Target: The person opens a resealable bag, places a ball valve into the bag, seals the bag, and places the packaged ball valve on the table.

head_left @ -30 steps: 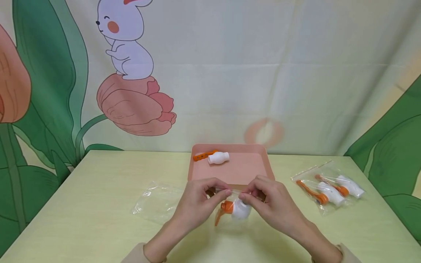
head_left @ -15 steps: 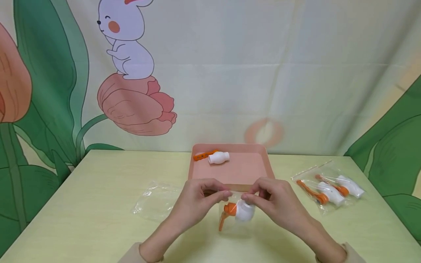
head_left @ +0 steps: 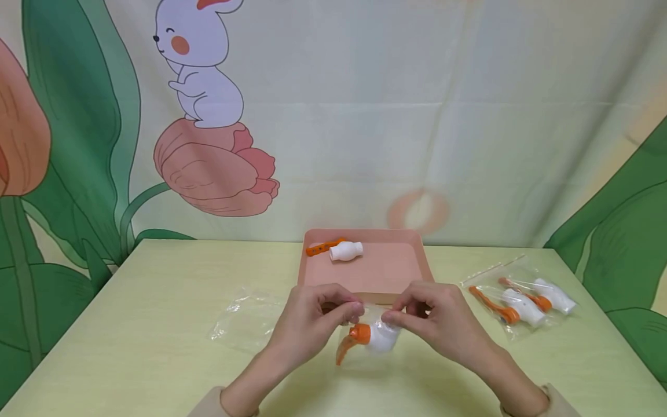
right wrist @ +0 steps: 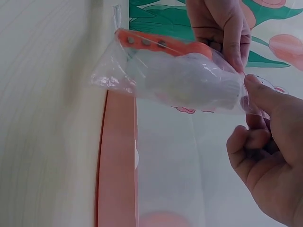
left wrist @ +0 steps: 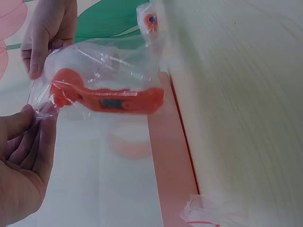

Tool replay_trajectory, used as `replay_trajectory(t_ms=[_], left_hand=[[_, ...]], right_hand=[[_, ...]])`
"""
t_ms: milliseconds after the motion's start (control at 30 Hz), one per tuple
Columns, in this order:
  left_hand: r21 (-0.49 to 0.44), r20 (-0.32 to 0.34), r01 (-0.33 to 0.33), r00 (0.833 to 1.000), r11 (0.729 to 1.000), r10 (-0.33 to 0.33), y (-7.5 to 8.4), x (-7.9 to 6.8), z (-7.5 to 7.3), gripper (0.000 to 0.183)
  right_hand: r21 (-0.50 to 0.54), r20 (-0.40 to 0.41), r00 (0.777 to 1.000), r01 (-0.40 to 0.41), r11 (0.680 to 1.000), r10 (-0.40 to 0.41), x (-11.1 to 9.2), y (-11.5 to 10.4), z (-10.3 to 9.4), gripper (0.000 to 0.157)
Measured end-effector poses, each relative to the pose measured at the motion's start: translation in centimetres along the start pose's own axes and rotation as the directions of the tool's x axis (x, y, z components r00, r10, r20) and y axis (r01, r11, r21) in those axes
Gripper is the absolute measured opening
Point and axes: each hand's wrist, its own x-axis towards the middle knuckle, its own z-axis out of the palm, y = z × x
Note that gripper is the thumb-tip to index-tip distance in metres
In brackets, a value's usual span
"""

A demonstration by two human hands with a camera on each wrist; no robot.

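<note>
Both hands hold a clear plastic bag (head_left: 374, 313) by its top edge, above the table in front of the pink tray (head_left: 385, 278). My left hand (head_left: 318, 318) pinches one corner between thumb and fingers. Opposite it, my right hand (head_left: 438, 321) grips the other corner the same way. Inside the bag hang an orange lever handle (left wrist: 123, 100) with a rounded end and a white bulging pipe-like piece (right wrist: 189, 80) with a ribbed end. The left wrist view shows the handle nearest; in the right wrist view the white piece lies in front.
Another orange handle (head_left: 319, 249) and white bulging piece (head_left: 346, 251) lie in the tray's back left. A flat, crumpled clear bag (head_left: 245, 318) is on the table at left. Two filled bags (head_left: 521, 307) with similar parts lie at right. A printed curtain (head_left: 333, 145) hangs behind.
The held bag has swung slightly, first to the right, then back left. It hangs a little lower than a second ago, with both hands still pinching its top.
</note>
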Motion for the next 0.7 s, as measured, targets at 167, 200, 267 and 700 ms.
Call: replay_trajectory(t_ms=[167,200,267,700], left_hand=[[0.014,-0.014,-0.027,1.000,1.000,0.027,0.04,-0.19,-0.31,0.005],[0.014,-0.017,-0.026,1.000,1.000,0.026,0.03,-0.21,-0.39,0.005],[0.018,-0.020,-0.022,1.000,1.000,0.023,-0.09,-0.25,-0.49,0.005],[0.028,-0.035,-0.004,0.999,1.000,0.005,0.10,0.13,-0.37,0.006]], right_hand=[[0.056,0.057,0.997,-0.050,0.997,0.046,0.01,-0.07,-0.44,0.016],[0.062,0.070,0.996,-0.061,0.996,0.057,0.02,-0.06,-0.51,0.015],[0.069,0.093,0.993,-0.084,0.994,0.077,-0.02,-0.01,-0.57,0.015],[0.040,0.066,0.997,-0.054,0.998,0.051,-0.17,0.17,-0.41,0.017]])
